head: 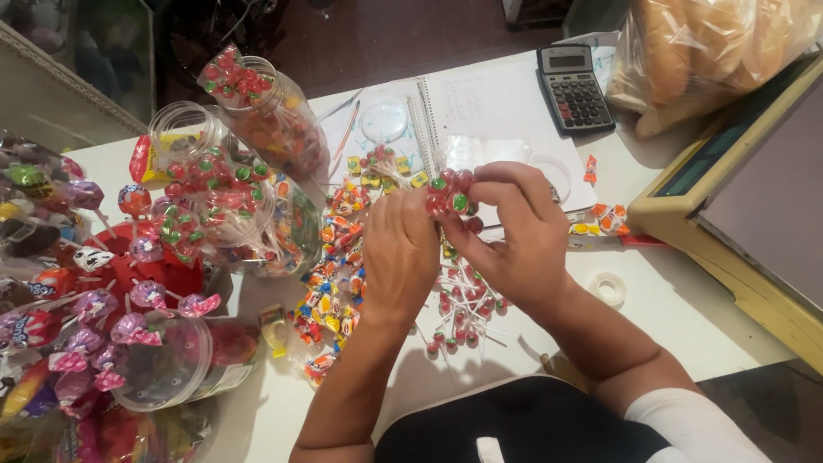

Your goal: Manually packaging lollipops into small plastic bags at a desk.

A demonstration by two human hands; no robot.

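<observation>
- Two hands met over the white table [686, 317], and both gripped one bunch of red lollipops [452, 193].
- Left hand [399, 253] was closed around the sticks of the bunch from below.
- Right hand [519, 236] was pinching the top of the bunch with its fingertips [480, 184].
- More red lollipops lay in a loose pile [463, 313] on the table under the hands.
- Beside the left hand lay a row of wrapped candies [330, 300].
- Behind the hands were a spiral notebook [497, 107] and a calculator [573, 87].
</observation>
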